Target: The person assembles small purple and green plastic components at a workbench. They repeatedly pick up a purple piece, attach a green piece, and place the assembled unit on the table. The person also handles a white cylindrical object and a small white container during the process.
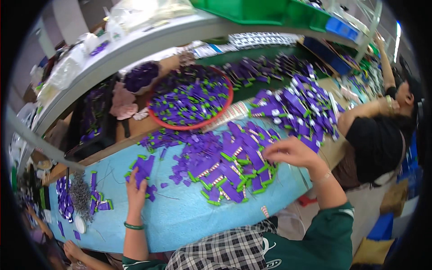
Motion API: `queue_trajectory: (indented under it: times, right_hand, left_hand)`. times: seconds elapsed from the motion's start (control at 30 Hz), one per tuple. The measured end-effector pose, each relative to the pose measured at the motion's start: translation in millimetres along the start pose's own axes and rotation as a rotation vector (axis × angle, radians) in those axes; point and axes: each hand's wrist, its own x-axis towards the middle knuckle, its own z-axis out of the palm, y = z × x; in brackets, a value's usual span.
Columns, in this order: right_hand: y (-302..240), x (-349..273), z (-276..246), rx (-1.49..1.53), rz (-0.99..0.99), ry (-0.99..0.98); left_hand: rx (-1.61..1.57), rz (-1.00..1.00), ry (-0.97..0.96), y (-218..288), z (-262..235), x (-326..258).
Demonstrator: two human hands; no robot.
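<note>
"Edges first: where does the working surface end?"

"Blue tabletop (166, 225) curves to its near edge low in the frame, against a checked cloth (211, 247) at the person's front. A wooden strip (112, 149) bounds the far side at centre left. A grey shelf (130, 45) arcs above, from left to upper right."

"Room for moving?"

"Blue surface shows left of centre, between the left hand (135, 193) and the main pile of purple strips (229, 173), and in a band below both. Upper right, a second heap (292, 108) and a co-worker (375, 141) crowd the right hand (289, 150)."

"Condition of the hands?"

"Left: fingers spread around a small cluster of green-ended purple strips (144, 167), touching it; firmness of grip cannot be told. Right: raised at the right margin of the main pile, fingers bent, thumb close to them; whether the tips meet or hold anything cannot be told."

"Obscured or cut off?"

"Right fingertips blurred. Contents of the black tray (92, 146), left, dim. Green bin (265, 11) cut by the upper border. Lower left, another person's hand (72, 249), blurred."
</note>
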Motion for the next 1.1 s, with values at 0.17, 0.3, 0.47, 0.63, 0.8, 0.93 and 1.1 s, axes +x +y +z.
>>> queue_trajectory:
  times: [0.17, 0.3, 0.47, 0.63, 0.8, 0.93, 1.1]
  right_hand:
    - [66, 153, 21, -0.753, -0.386, 0.266]
    - [99, 191, 30, -1.148, -0.532, 0.324]
    - [81, 176, 23, -1.085, -0.688, 0.237]
    - [-2, 111, 45, -1.119, -0.603, 0.409]
    - [-55, 18, 136, -1.072, -0.615, 0.371]
    - [-54, -24, 187, -0.843, -0.536, 0.22]
    - [-59, -13, 214, -0.562, -0.525, 0.28]
  left_hand:
    - [-0.351, -0.211, 0.222, 39, 7, -29]
    - [-0.545, -0.07, 0.426, 57, -11, -40]
    - [-1.098, -0.208, 0.272, 104, -28, -67]
    - [-1.33, -0.458, -0.143, 126, 25, -89]
    - [-1.484, -0.67, -0.411, 131, 66, -106]
    - [-1.226, -0.662, -0.374, 130, 67, -103]
    - [-0.921, -0.388, -0.285, 125, 58, -121]
